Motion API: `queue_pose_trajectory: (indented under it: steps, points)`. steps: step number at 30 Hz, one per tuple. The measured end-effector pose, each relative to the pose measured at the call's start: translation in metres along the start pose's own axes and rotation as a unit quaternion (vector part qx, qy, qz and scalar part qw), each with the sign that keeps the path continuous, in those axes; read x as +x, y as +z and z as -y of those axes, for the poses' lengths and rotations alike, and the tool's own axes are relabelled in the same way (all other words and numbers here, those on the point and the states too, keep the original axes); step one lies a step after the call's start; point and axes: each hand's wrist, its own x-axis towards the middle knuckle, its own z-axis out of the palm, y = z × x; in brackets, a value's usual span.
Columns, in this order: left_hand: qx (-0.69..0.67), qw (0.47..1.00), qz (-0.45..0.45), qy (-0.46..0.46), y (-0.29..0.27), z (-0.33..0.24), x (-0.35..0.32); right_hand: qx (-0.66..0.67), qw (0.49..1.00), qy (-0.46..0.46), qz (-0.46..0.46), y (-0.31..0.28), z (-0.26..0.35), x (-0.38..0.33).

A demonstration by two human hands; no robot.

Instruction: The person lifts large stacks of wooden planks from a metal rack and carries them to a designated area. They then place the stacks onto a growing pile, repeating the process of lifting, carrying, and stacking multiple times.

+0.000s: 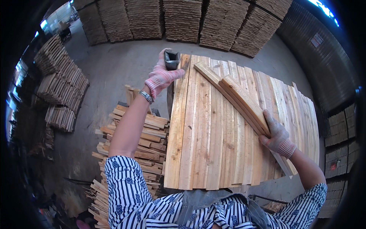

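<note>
My left hand (164, 75), in a pink and white knitted glove, is closed round the top of a dark hollow square post (172, 60) at the far left corner of the board layer. My right hand (277, 134), in a greyish glove, grips the near end of wooden strips (244, 100) that lie diagonally across the boards. One strip rests on the others, its far end short of theirs. Beneath them is a layer of pale wooden boards (206, 152) laid side by side. A knot shows in the top strip. The fingertips under the strips are hidden.
Loose wood offcuts (152, 147) are heaped left of the boards. Tall stacks of lumber (183, 19) stand along the far side, with another leaning stack (63, 91) at the left. Further stacks (337, 129) and a dark corrugated wall (316, 49) are on the right.
</note>
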Motion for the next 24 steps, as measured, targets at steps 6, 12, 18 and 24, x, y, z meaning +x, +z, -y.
queue_pose_trajectory:
  steps: [6, 12, 18, 24]
  points:
    - [0.092, 0.994, -0.058, -0.027, 0.016, -0.007, -0.003, 0.02, 1.0, -0.011, -0.005, 0.009, -0.009, -0.005]
    - [0.185, 0.982, -0.026, -0.006, -0.006, -0.015, 0.04, 0.012, 0.997, -0.074, -0.034, 0.011, -0.015, -0.006]
    - [0.041, 0.994, -0.095, 0.023, 0.022, 0.006, 0.046, 0.004, 1.0, -0.011, -0.007, 0.008, -0.009, -0.003]
    - [0.043, 0.999, 0.009, -0.016, -0.001, -0.017, 0.025, 0.064, 0.995, 0.065, 0.04, -0.002, 0.018, 0.005]
